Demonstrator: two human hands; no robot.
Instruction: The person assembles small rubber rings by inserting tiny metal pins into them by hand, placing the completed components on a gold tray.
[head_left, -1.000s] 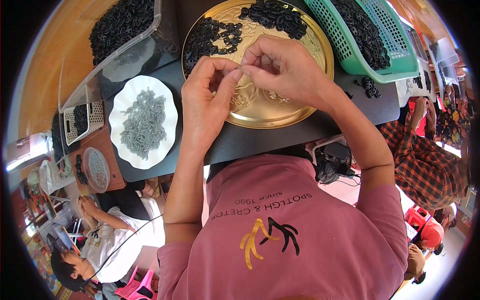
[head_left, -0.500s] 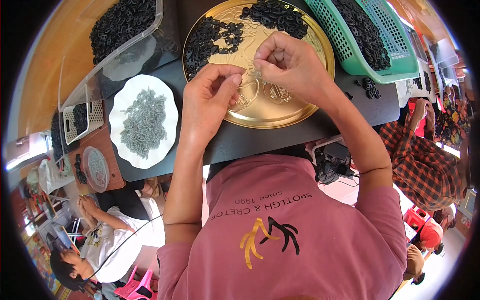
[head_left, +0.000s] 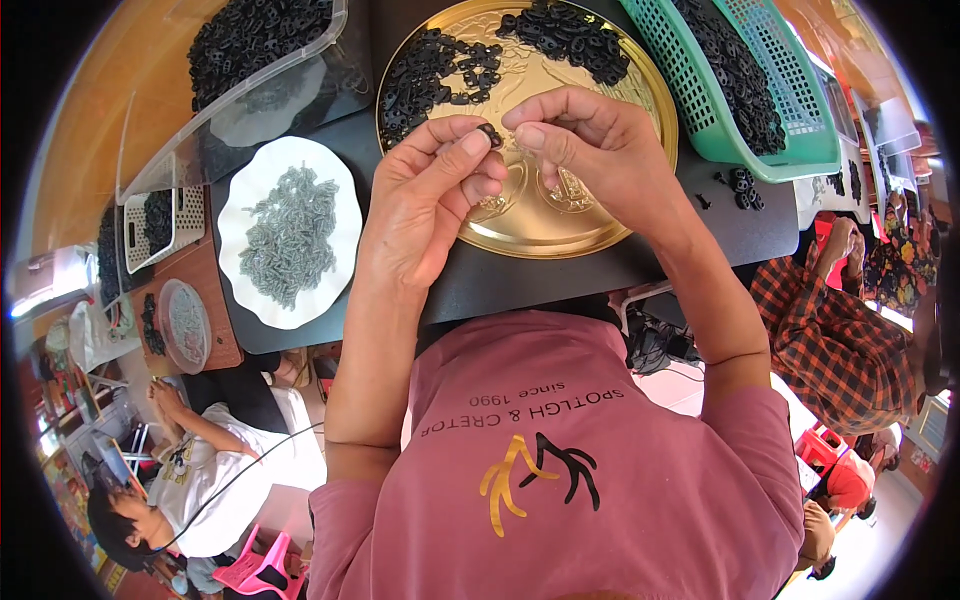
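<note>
A small black piece (head_left: 491,133) is now seen pinched in the left hand (head_left: 424,188); the right hand (head_left: 612,160), narrowed, contents unclear, has been brought nearer, so it seems reachable.

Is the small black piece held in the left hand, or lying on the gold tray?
Held: the small black piece shows pinched between thumb and index finger of the left hand, above the gold tray.
</note>
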